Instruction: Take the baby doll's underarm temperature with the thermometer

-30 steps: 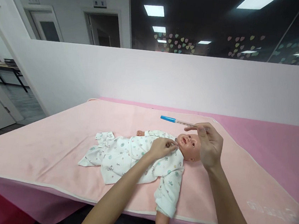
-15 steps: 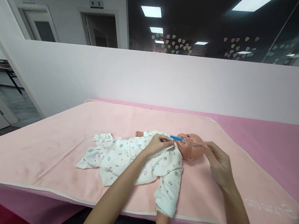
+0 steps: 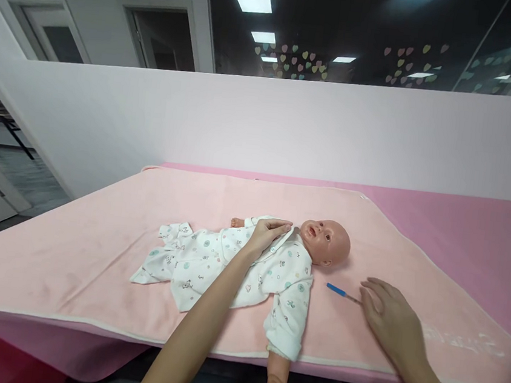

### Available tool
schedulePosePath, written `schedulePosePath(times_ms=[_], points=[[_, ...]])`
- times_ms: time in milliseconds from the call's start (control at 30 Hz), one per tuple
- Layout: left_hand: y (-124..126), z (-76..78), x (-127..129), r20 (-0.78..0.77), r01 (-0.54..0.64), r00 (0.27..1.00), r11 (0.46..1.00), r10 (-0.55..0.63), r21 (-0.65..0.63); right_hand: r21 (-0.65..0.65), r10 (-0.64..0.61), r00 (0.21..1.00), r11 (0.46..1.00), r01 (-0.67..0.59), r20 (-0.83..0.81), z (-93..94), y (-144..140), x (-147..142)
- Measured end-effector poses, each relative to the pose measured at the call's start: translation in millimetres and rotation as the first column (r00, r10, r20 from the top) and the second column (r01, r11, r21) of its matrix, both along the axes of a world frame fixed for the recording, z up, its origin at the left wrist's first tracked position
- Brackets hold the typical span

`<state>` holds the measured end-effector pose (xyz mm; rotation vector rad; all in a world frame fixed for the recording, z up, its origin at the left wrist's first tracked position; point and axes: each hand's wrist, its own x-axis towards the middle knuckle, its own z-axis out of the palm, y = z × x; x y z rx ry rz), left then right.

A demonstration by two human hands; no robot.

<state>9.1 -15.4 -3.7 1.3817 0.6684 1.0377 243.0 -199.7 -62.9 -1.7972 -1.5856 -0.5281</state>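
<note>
Change: the thermometer, held up over the doll's face half a second ago, now lies on the blanket; the right hand has dropped down and to the right with it, while the left hand has stayed on the doll's chest.
Wall: a pale partition runs across the far side, with dark glass above it carrying small heart stickers.
Blanket: a light pink blanket covers the table, over a darker pink sheet showing at the right and far edge.
Doll: a baby doll in a white printed suit lies on its back in the middle, head to the right, one bare arm hanging over the near edge.
Left hand: the left hand rests flat on the doll's upper chest near the collar, fingers loosely together, gripping nothing.
Right hand: palm down on the blanket right of the doll, fingers relaxed and slightly spread, fingertips at the clear end of the thermometer; whether they touch it cannot be told.
Thermometer: thin, blue-capped, lying just near and right of the doll's head.
</note>
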Motion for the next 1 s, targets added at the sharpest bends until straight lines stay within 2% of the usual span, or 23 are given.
schedulePosePath(times_ms=[67,133,200,267,333,400,533,633,733,833,1000], points=[[0,0.7,0,0.003,-0.002,1.000,1.000,0.002,-0.004,0.031,0.088,0.996,0.996,-0.087,-0.035,18.6,25,-37],[0,1.4,-1,0.017,-0.004,1.000,1.000,0.004,-0.006,0.045,0.214,0.977,0.976,-0.215,0.016,31.8,54,-76],[0,2.2,-1,0.037,-0.003,0.999,1.000,0.004,-0.010,0.009,0.239,0.966,0.971,-0.241,0.103,35.9,80,-108],[0,3.2,-1,0.052,0.002,0.999,1.000,-0.001,-0.009,-0.031,0.178,0.980,0.984,-0.176,0.086,31.3,98,-126],[0,4.4,-2,0.057,0.002,0.998,1.000,-0.001,-0.004,-0.008,0.175,0.985,0.985,-0.175,-0.002,22.2,106,-131],[0,5.5,-2,0.055,-0.008,0.998,1.000,0.008,0.003,0.107,0.236,0.964,0.969,-0.224,-0.118,13.8,106,-128],[-1,5.5,-3,0.018,-0.011,1.000,1.000,0.010,0.017,0.405,0.417,0.876,0.864,-0.298,-0.244,8.4,103,-121],[-1,3.5,-3,-0.021,0.049,0.999,0.998,-0.048,0.050,0.508,0.483,0.833,0.806,-0.304,-0.269,10.1,105,-121],[-3,1.4,-3,-0.059,0.136,0.990,0.983,-0.130,0.122,0.556,0.499,0.799,0.789,-0.260,-0.335,9.8,108,-122],[-4,0.6,-3,-0.123,0.155,0.983,0.969,-0.133,0.192,0.571,0.500,0.775,0.790,-0.225,-0.386,8.3,109,-121],[-5,2.6,-3,-0.184,0.165,0.975,0.959,-0.124,0.230,0.475,0.449,0.773,0.852,-0.220,-0.448,10.0,109,-121]])
